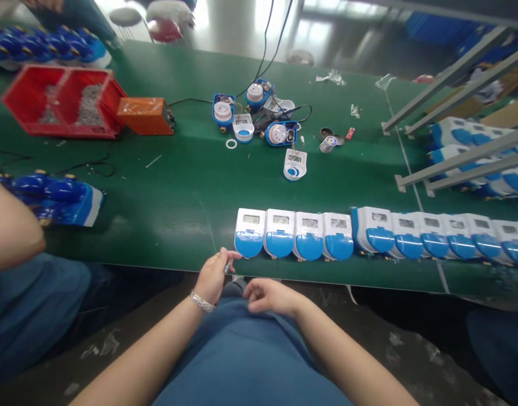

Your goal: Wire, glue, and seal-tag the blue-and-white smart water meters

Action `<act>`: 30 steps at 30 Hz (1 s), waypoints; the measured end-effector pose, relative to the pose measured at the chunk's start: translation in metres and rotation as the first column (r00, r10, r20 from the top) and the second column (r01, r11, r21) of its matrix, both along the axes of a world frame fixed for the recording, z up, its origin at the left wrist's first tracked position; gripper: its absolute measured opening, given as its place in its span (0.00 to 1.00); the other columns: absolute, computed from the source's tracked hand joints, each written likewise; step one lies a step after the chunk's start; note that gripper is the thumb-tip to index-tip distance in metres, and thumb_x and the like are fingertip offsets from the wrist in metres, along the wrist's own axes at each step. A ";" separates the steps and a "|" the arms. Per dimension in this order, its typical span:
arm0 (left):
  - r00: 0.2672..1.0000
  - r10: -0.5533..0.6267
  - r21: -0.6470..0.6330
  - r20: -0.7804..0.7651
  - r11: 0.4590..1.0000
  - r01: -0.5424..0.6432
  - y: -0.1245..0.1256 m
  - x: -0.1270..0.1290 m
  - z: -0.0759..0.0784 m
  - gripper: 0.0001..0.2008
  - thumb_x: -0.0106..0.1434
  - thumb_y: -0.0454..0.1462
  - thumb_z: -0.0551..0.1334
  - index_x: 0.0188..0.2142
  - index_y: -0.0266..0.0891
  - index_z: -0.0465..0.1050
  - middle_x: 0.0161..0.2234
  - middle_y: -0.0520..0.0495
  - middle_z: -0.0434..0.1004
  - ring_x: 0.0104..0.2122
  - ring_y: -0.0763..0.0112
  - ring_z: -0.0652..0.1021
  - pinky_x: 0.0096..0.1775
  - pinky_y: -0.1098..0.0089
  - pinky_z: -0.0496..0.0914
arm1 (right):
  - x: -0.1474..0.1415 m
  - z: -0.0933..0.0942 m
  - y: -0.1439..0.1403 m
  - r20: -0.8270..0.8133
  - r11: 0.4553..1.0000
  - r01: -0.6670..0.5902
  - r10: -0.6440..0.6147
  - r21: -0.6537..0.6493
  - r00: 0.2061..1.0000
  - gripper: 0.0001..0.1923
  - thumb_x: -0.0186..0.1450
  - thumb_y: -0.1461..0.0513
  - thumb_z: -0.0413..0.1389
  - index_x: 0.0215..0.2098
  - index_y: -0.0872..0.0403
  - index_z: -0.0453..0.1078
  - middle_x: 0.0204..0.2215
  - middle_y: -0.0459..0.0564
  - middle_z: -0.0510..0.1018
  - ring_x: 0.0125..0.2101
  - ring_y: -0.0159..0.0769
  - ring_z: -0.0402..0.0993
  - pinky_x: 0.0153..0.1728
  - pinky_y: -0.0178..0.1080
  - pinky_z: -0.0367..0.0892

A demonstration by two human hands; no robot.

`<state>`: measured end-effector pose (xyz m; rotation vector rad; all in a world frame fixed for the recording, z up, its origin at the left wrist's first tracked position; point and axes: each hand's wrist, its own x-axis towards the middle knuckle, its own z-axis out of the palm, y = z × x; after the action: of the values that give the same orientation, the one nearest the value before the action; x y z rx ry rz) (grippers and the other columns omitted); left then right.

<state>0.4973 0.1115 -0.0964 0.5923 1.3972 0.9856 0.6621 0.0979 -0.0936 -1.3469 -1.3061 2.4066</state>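
At the table's front edge, my left hand (214, 274) is closed on a small, thin, shiny thing (227, 267) whose kind I cannot make out. One finger points toward the lower corner of the nearest water meter (249, 232), a white and blue unit with a small display. A thin pale strand (211, 228) lies on the table just above this hand. My right hand (269, 296) hovers before my body, below the edge, fingers loosely curled and apart from the thumb, with nothing visible in it. Several similar meters (309, 235) stand in a row to the right.
Opened meters (278, 134) with wires lie farther back, near a solder spool (328, 144). At left are red bins (64, 101) of small parts, an orange box (145, 115) and blue meter bodies (64, 192). Metal legs (457, 160) rise at right. A co-worker's arm (11, 225) is close at left.
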 end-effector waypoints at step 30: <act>0.985 0.056 -0.289 0.164 0.957 -0.006 -0.030 -0.038 -0.054 0.16 0.49 0.46 0.62 0.20 0.33 0.66 0.09 0.56 0.59 0.13 0.78 0.65 0.19 0.75 0.59 | -0.012 -0.042 -0.020 0.432 0.593 0.022 -0.610 0.805 0.664 0.11 0.56 0.61 0.47 0.17 0.53 0.59 0.17 0.43 0.63 0.21 0.29 0.59 0.24 0.32 0.53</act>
<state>0.4594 0.0813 -0.1507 0.2626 1.3670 0.8172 0.6497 0.0774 -0.1357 -1.9667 -1.6664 0.8346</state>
